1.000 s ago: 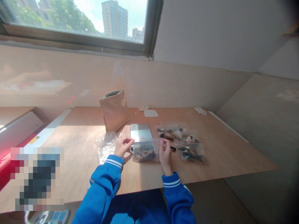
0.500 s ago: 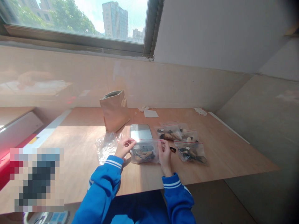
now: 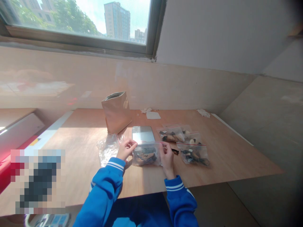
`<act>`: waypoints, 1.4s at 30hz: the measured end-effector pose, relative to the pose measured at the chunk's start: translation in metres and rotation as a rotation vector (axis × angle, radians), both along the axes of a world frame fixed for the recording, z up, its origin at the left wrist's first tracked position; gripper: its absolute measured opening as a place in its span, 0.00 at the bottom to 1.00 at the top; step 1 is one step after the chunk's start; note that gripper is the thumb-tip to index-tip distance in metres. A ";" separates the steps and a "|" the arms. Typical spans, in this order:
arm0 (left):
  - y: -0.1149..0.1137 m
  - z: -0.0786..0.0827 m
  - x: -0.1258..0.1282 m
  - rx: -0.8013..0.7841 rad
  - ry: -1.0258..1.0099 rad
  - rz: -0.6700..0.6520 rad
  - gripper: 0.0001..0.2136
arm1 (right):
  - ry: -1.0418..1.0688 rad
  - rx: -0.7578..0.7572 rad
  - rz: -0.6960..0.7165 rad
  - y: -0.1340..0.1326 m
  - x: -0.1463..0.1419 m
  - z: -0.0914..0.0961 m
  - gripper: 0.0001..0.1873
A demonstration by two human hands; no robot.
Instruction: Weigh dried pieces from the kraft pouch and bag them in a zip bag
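Both my hands grip a small clear zip bag of dark and tan pieces, resting on the wooden table in front of me. My left hand pinches the bag's top left corner, fingers curled. My right hand pinches its top right corner by the red seal strip. Just behind the bag lies a flat silver scale. Three more filled zip bags lie to the right.
A brown paper pouch stands open behind the scale. Crumpled clear plastic bags lie at the left. Paper scraps sit near the back wall. A red and white unit borders the table's left side.
The bag has been pulled a little closer and its top drawn tighter between my two hands. Otherwise the hands have hardly shifted.
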State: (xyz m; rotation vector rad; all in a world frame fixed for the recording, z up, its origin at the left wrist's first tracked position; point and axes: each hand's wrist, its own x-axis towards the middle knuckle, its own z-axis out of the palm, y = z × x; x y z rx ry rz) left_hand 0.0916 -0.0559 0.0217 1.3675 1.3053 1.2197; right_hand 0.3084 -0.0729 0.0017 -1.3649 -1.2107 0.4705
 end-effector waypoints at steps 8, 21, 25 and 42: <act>0.001 0.003 -0.001 0.023 0.025 0.005 0.14 | -0.042 0.026 -0.033 0.000 -0.001 -0.001 0.22; 0.000 0.003 -0.001 0.016 0.019 -0.023 0.16 | 0.066 0.029 0.019 0.000 -0.001 0.002 0.22; 0.003 -0.001 0.000 0.043 0.053 -0.071 0.14 | 0.108 0.005 0.064 -0.002 -0.004 0.004 0.21; 0.002 0.002 -0.001 0.107 0.073 -0.040 0.10 | 0.130 -0.022 0.187 -0.006 -0.008 0.011 0.17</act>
